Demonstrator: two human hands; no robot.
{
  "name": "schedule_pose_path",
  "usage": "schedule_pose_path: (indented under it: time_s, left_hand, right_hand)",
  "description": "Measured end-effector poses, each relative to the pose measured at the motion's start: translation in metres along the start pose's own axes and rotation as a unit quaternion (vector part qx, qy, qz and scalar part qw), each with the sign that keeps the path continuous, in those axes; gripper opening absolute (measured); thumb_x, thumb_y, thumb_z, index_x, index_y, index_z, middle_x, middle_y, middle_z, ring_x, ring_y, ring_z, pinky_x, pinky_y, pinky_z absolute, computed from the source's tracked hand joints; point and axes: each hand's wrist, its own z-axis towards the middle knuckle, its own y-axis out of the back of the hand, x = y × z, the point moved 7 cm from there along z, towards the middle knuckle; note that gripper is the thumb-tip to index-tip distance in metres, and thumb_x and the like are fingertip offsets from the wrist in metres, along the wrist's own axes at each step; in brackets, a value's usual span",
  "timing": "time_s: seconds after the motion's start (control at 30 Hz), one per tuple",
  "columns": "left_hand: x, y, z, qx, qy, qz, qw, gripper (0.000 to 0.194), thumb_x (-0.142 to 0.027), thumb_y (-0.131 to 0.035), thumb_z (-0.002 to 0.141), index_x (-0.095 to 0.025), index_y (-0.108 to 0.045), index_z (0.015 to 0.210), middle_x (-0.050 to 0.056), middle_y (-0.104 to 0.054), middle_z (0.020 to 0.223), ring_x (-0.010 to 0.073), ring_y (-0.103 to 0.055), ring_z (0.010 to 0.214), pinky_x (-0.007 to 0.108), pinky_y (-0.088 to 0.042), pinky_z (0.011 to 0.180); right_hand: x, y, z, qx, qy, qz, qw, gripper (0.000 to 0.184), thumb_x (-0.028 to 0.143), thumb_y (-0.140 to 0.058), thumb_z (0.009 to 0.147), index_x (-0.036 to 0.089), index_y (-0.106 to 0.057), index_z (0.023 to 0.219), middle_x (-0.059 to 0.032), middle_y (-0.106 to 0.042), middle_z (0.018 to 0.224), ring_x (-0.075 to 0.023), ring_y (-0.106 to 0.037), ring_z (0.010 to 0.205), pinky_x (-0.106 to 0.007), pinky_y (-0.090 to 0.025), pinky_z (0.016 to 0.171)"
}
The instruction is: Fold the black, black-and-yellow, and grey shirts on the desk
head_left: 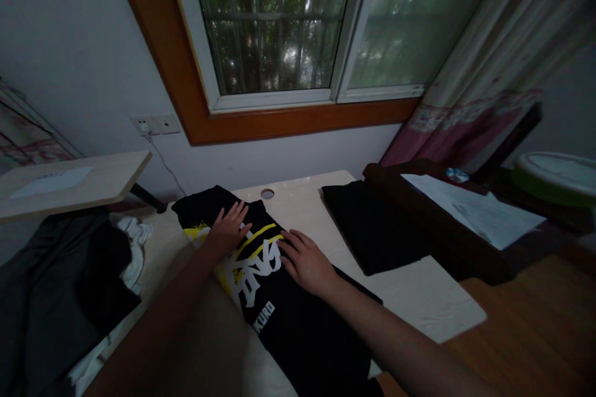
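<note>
A black T-shirt with white lettering and yellow print lies lengthwise on the pale table, its sides folded inward. My left hand rests flat on its upper part, beside the yellow stripes, fingers stretched out. My right hand lies on the shirt's right side, by the white lettering, with its fingers spread. Neither hand grips the cloth. To the right of the shirt a folded black garment lies flat on the table. The shirt's near end runs out of the bottom of the view.
Dark and white clothes are heaped at the left under a raised wooden shelf. A dark wooden piece with paper on it borders the table's right side. Behind stand a wall socket and a window.
</note>
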Motion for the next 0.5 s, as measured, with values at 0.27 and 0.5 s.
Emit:
schedule_pose_path:
  time_s: [0.27, 0.5]
  left_hand:
    - [0.053, -0.011, 0.029, 0.080, 0.110, -0.014, 0.991, 0.066, -0.056, -0.028, 0.102, -0.026, -0.030, 0.160, 0.005, -0.021, 0.170, 0.0276, -0.016, 0.158, 0.059, -0.014, 0.126]
    - [0.069, -0.007, 0.030, 0.020, 0.231, -0.047, 0.972, 0.067, -0.059, -0.028, 0.100, -0.025, -0.035, 0.158, 0.012, -0.025, 0.168, 0.0363, -0.020, 0.156, 0.071, -0.015, 0.119]
  right_hand:
    - [0.000, 0.001, -0.001, -0.003, 0.004, 0.004, 1.000, 0.043, 0.034, -0.053, 0.101, 0.022, -0.059, 0.142, -0.0087, -0.052, 0.153, -0.0288, -0.042, 0.143, -0.048, -0.040, 0.119]
    - [0.001, 0.004, -0.001, -0.007, 0.006, 0.015, 1.000, 0.044, 0.031, -0.054, 0.099, 0.022, -0.060, 0.142, -0.0096, -0.052, 0.153, -0.0289, -0.042, 0.143, -0.050, -0.042, 0.117]
